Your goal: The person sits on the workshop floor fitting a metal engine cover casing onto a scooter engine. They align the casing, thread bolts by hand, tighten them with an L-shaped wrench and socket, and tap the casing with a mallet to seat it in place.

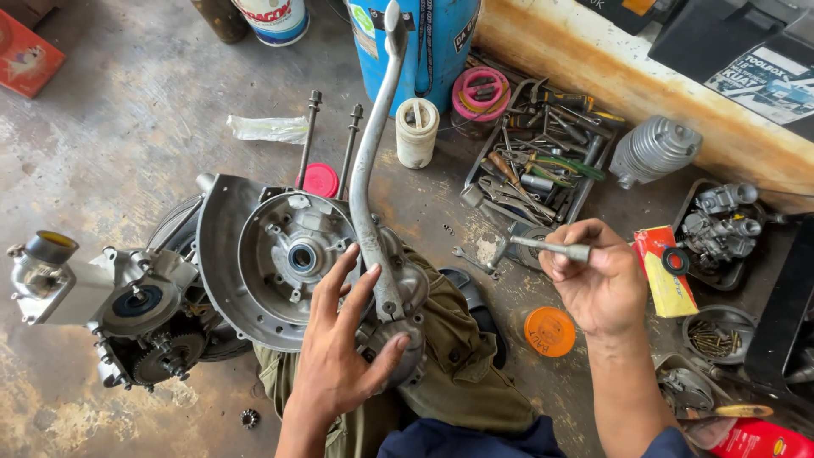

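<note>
Left hand [339, 352] fingers spread, steadying engine crankcase [280, 254] by kick lever [373, 161]; right hand [598, 284] fist-gripping small hammer [543, 248]; tapping step judged; needs aim.

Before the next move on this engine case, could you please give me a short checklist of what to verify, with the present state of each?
1. Left hand steadies the engine case: ok, palm and fingers rest on it beside the kick-start lever.
2. Right hand grips the metal tool: ok, fist closed around its shaft.
3. Tool tip fitted to a fastener: not ok, it is held off the case.
4. Case stably supported: cannot tell, it rests against the person's leg.
5. Spare tools within reach: ok, the tool tray lies beside the right hand.
</note>
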